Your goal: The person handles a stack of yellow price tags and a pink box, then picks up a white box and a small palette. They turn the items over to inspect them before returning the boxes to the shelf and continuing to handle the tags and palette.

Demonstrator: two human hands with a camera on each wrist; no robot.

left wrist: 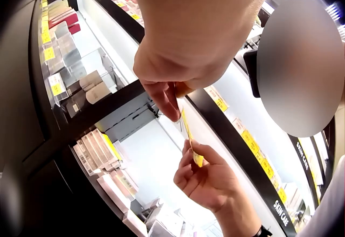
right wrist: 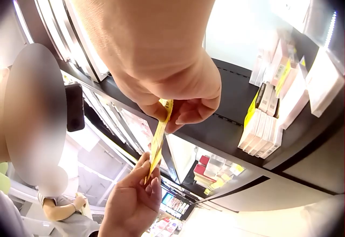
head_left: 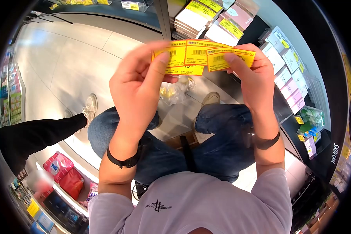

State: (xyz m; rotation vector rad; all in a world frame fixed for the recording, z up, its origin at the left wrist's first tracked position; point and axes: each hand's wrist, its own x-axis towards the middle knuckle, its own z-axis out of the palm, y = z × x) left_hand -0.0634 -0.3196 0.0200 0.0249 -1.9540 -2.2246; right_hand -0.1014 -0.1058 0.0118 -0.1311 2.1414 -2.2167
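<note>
Several yellow price tags with red borders point(head_left: 197, 58) are fanned out, overlapping, between my two hands. My left hand point(head_left: 138, 85) pinches the left end of the fan, thumb on top of the printed side. At the other end, my right hand point(head_left: 257, 80) holds the front tag point(head_left: 216, 66) between thumb and fingers. Seen edge-on in the left wrist view, the tags point(left wrist: 187, 126) form a thin strip from hand to hand. The right wrist view shows the tags point(right wrist: 158, 145) in the same thin span.
A clear plastic bag point(head_left: 171, 93) with yellow pieces lies on the floor between the feet. Boxed goods point(head_left: 191, 21) fill the shelf ahead, and more boxes point(head_left: 288, 87) stand on the right shelf. Another person's black-trousered leg point(head_left: 43, 132) reaches in from the left. Red packs point(head_left: 68, 177) sit behind left.
</note>
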